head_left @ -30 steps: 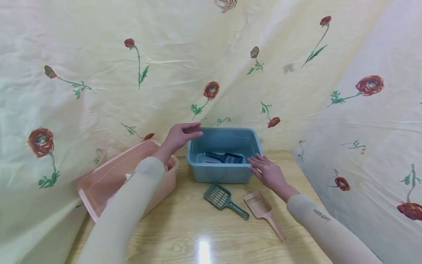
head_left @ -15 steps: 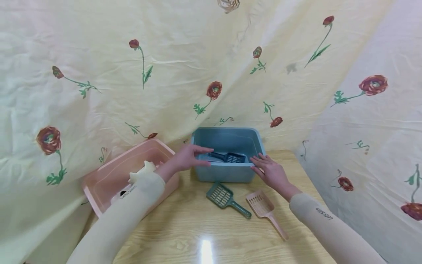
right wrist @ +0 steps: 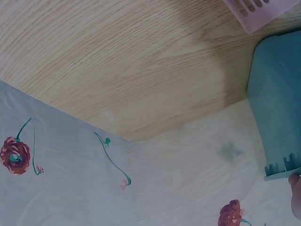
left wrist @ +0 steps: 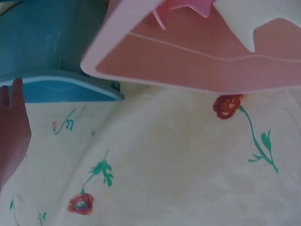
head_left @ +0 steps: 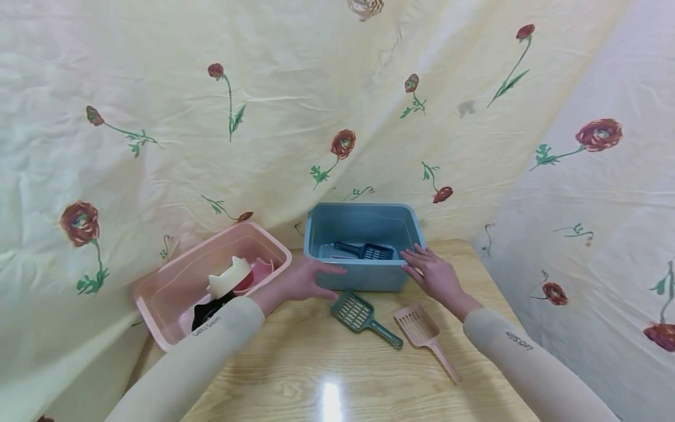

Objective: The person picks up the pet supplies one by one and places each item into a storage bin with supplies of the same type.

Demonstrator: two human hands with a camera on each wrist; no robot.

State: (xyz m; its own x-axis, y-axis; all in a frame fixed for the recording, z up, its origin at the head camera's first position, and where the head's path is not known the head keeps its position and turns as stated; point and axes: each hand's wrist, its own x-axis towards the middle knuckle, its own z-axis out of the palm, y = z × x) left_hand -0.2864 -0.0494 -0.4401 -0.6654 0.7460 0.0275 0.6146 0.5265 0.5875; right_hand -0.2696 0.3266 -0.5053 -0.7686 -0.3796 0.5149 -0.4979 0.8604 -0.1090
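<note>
My left hand [head_left: 303, 278] hovers at the front left of the blue bin [head_left: 353, 275], fingers and thumb extended and apart, holding nothing. The extended fingers of my right hand [head_left: 435, 278] rest at that bin's front right rim. Inside the bin lies a dark blue slotted litter scoop [head_left: 364, 251]. On the table before it are a green litter scoop [head_left: 353, 313] and a pink litter scoop [head_left: 419, 325], handles toward the lower right. In the left wrist view, the edge of my left hand [left wrist: 11, 132] shows beside the bins; in the right wrist view, only a fingertip shows.
The pink bin [head_left: 179, 272] stands angled at the left, partly behind my left arm. It holds a white piece with pointed ear-like corners [head_left: 229, 276], a similar pink one [head_left: 261, 269] and a black one [head_left: 211, 308]. A flowered cloth [head_left: 285, 105] hangs behind the wooden table [head_left: 285, 369].
My left hand has come down from the blue bin's back left rim to its front left side, uncovering more of the pink bin's contents. My right hand stays at the rim.
</note>
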